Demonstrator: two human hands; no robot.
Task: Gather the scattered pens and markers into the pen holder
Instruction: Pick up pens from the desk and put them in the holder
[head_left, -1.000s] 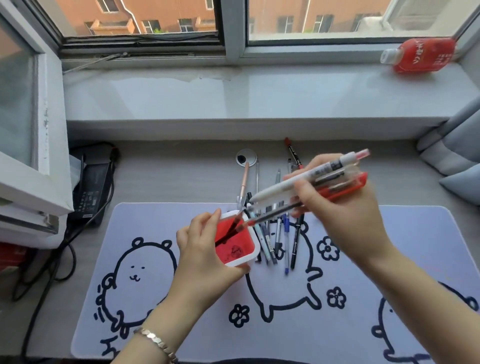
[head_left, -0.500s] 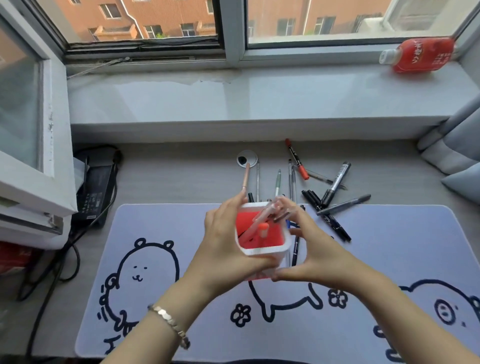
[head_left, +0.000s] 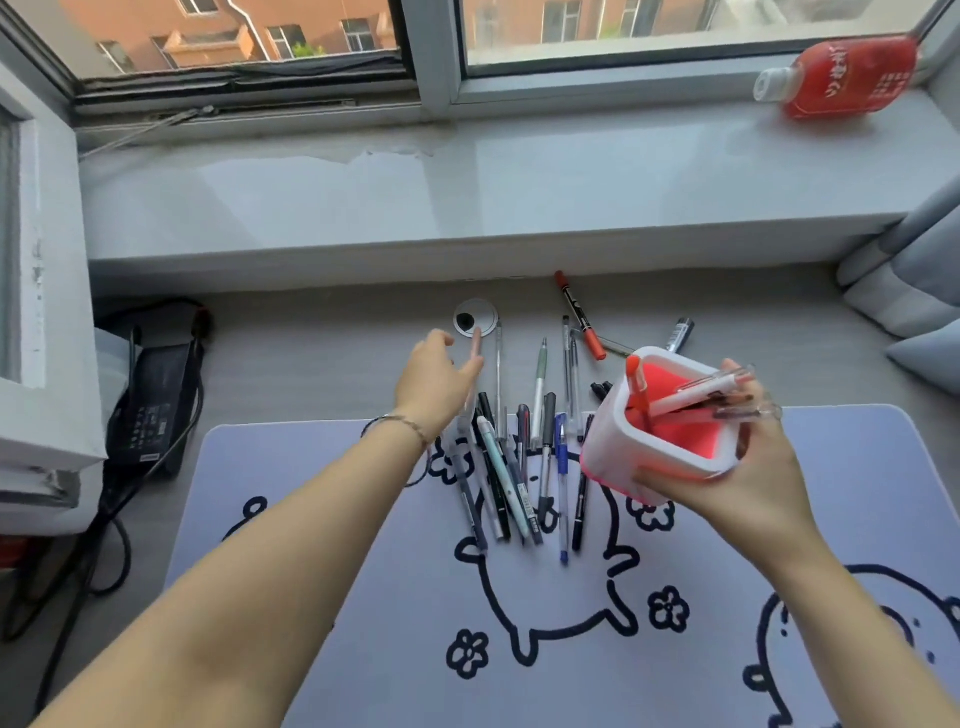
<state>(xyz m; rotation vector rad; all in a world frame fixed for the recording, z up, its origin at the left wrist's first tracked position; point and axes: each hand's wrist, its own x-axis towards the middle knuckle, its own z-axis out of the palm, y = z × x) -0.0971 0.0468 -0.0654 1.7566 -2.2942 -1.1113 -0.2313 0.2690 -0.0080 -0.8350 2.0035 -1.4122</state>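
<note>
Grey desk surface (head_left: 311, 364) runs below a pale windowsill (head_left: 467, 192), and we note a lilac desk mat (head_left: 857, 519) with cartoon line drawings covering the near part of it. We record a red bottle (head_left: 841, 78) lying on its side at the far right of the sill, a black power adapter (head_left: 150, 405) with cables at the left edge of the desk, and a round cable grommet (head_left: 475, 318) set into the desk near the wall.

We find the right hand (head_left: 737, 478) wrapped around the pen holder (head_left: 649, 441), a white square cup with a red interior, held above the right part of the mat and tilted. Several pens (head_left: 696, 395) already stand in it, leaning to the right, with one orange-red marker (head_left: 636, 384) at its left corner.

We see the left hand (head_left: 436, 384) reaching far over the desk with fingers loosely spread and nothing in its grasp, its fingertips just short of the grommet. A bracelet (head_left: 405, 422) sits on that wrist.

We observe the scattered pens (head_left: 519, 467) lying mostly parallel between the two hands, across the far edge of the mat. A red-capped marker (head_left: 579, 317) and a black marker (head_left: 680, 332) lie farther back on the bare desk.
</note>
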